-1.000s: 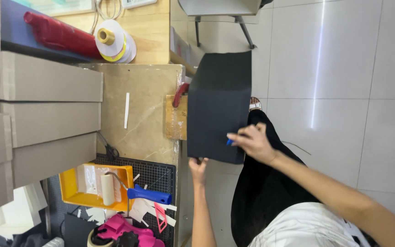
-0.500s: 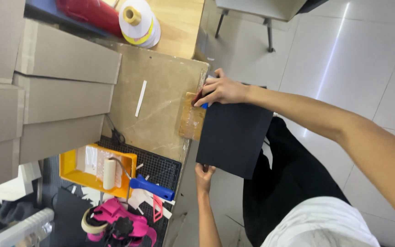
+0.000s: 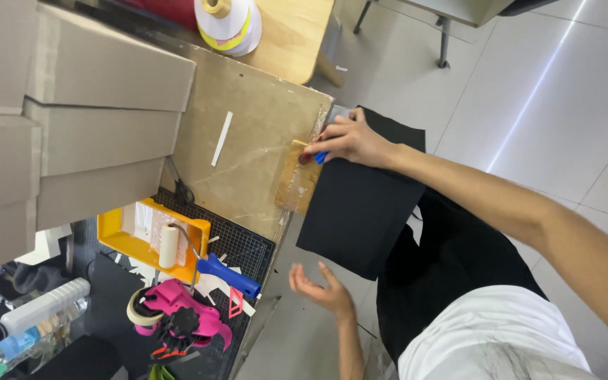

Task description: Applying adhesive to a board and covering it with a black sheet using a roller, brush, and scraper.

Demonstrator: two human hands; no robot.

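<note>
Pale floor tiles lie below the bench edge, where the right hand (image 3: 350, 141) pinches a thin, light, floppy black sheet (image 3: 360, 207) by its top; left hand (image 3: 321, 288) open, empty

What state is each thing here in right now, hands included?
Right hand: pinching the top edge of the black sheet at the table's edge.
Left hand: open, empty, below the sheet.
Black sheet: hanging off the table edge.
Paint roller: resting in the yellow tray.
Grey boxes: closed, stacked.
Pink tape dispenser: lying on the mat.
</note>
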